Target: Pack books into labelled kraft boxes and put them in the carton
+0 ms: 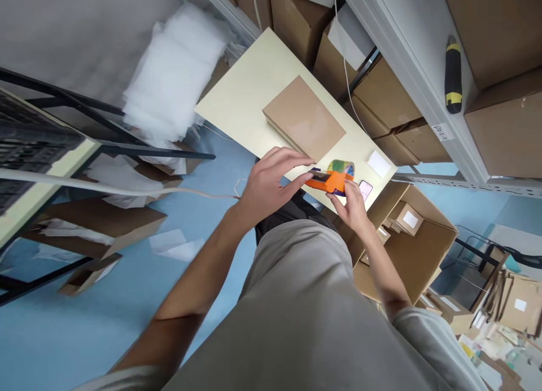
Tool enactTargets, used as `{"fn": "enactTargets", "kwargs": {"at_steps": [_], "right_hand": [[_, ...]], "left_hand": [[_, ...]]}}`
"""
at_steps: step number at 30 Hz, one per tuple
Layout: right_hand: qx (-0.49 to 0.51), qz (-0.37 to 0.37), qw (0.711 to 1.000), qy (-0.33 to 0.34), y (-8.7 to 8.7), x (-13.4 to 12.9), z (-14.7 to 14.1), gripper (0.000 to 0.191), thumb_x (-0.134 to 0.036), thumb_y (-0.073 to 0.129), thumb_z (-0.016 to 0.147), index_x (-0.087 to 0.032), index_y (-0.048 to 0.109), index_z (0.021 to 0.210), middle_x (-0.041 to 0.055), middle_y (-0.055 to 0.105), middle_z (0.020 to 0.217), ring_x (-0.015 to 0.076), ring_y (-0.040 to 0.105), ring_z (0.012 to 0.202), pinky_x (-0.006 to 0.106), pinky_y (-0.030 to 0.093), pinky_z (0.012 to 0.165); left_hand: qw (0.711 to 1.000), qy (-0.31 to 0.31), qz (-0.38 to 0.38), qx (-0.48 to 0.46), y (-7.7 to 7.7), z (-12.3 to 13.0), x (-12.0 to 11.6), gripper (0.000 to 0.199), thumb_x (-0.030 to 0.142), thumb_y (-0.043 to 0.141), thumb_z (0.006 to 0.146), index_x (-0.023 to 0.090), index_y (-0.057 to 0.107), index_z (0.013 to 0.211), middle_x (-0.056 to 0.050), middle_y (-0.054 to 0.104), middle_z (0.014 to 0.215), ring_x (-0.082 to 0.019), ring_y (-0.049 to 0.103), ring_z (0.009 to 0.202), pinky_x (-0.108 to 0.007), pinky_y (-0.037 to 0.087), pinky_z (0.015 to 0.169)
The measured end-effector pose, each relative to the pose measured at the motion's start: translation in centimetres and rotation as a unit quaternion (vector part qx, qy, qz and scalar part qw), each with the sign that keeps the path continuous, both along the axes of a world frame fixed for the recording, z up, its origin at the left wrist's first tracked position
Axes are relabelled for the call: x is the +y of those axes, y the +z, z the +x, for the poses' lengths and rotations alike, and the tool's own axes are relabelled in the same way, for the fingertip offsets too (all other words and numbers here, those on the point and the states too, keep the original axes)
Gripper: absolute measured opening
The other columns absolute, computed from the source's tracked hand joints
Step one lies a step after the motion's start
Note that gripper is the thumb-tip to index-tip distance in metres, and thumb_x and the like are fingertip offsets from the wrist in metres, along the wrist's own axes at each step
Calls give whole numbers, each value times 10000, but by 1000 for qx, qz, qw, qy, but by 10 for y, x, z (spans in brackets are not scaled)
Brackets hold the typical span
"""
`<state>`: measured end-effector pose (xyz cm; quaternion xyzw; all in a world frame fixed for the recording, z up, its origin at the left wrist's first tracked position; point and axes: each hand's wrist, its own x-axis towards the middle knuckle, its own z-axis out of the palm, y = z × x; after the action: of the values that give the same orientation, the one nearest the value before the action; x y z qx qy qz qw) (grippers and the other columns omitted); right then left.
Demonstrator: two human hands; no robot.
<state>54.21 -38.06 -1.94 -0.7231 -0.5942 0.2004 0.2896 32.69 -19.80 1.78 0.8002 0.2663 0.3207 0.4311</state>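
An orange tape dispenser [334, 182] is held over the near edge of the table. My right hand [354, 208] grips its right end with thumb and fingers. At the other end, the thumb and fingertips of my left hand [273, 179] pinch around the dark front part; whether they also hold the tape's loose end is too small to tell. A roll of tape [341, 166] with green and yellow colouring shows just behind the dispenser. Beyond my hands, a flat closed cardboard box [305, 119] lies on the pale table [241, 89].
A phone [365, 189] and a white label stack [378, 163] lie at the table's right end. Below stands a large open carton [417, 255] with small boxes inside. A shelf [427, 80] with a yellow-black cutter [453, 75] runs along the right. White foam sheets [173, 69] are piled left.
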Motion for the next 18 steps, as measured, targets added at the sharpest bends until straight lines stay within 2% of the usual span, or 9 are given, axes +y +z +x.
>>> {"fn": "enactTargets", "kwargs": {"at_steps": [6,13,18], "right_hand": [[-30,3,999,14,5,-5,3,296,-519,627,1123,-236,683,1192,161,784,1140,369,721,1123,584,619,1023],[-50,3,998,31,10,-6,1,313,-487,597,1136,-227,682,1288,170,782,1170,376,721,1156,613,608,1064],[-63,13,996,62,13,-6,1,275,-412,591,1138,-221,667,1321,171,788,1182,371,729,1166,606,610,1075]], "left_hand": [[999,-36,3,-22,9,-4,-1,267,394,599,1160,283,834,1220,-61,845,1145,-234,774,1072,-434,623,1007],[999,-52,-6,-4,12,-5,-5,323,393,531,1178,265,794,1316,-69,861,1167,-240,775,1092,-442,630,1016],[999,-53,-8,-3,15,-10,-5,307,392,547,1173,268,799,1297,-71,852,1200,-242,773,1121,-444,628,1034]]}}
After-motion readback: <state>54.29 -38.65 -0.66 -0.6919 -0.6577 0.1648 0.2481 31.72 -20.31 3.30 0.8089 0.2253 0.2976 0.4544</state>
